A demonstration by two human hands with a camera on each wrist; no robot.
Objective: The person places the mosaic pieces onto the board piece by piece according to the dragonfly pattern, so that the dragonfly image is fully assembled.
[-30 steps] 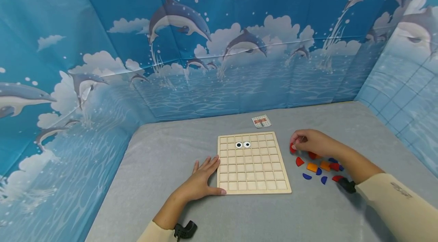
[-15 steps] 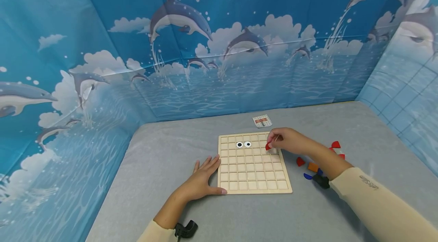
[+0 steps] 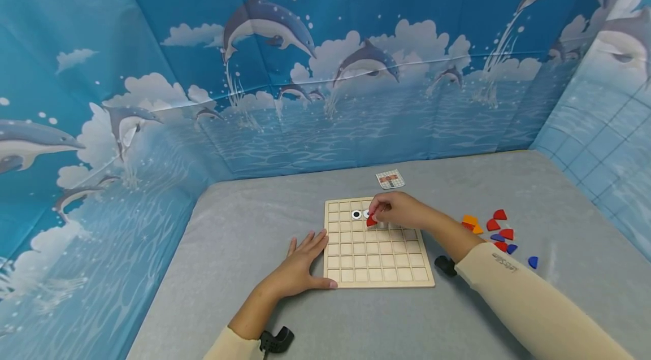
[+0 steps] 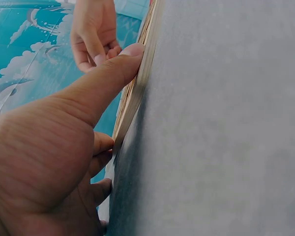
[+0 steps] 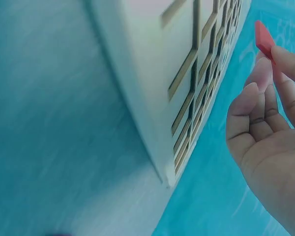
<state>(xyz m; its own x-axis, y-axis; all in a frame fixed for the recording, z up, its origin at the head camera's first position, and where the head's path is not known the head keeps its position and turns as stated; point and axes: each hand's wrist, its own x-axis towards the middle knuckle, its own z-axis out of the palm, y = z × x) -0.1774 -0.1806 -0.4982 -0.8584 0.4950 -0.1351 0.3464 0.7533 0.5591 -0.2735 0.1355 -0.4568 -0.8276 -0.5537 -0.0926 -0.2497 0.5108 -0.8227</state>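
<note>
A wooden grid board (image 3: 372, 261) lies on the grey cloth. My right hand (image 3: 402, 210) is over its upper part and pinches a red piece (image 3: 372, 220), just below two round eye pieces (image 3: 356, 215); the right one is partly covered by the fingers. In the right wrist view the red piece (image 5: 263, 39) sticks out from thumb and fingertips of the right hand (image 5: 275, 132). My left hand (image 3: 297, 269) rests with spread fingers at the board's left edge, its thumb on the lower left corner. The left wrist view shows this thumb on the rim of the board (image 4: 137, 93).
Right of the board lie several loose pieces: red (image 3: 500, 215), orange (image 3: 470, 219) and blue (image 3: 533, 262). The right forearm passes between them and the board. Behind the board is a small printed card (image 3: 390, 179). A dolphin-print curtain (image 3: 305, 139) stands at the back and sides.
My right hand has moved left from the loose pieces to over the board, carrying the red piece to beneath the eye pieces. The left hand has stayed in place.
</note>
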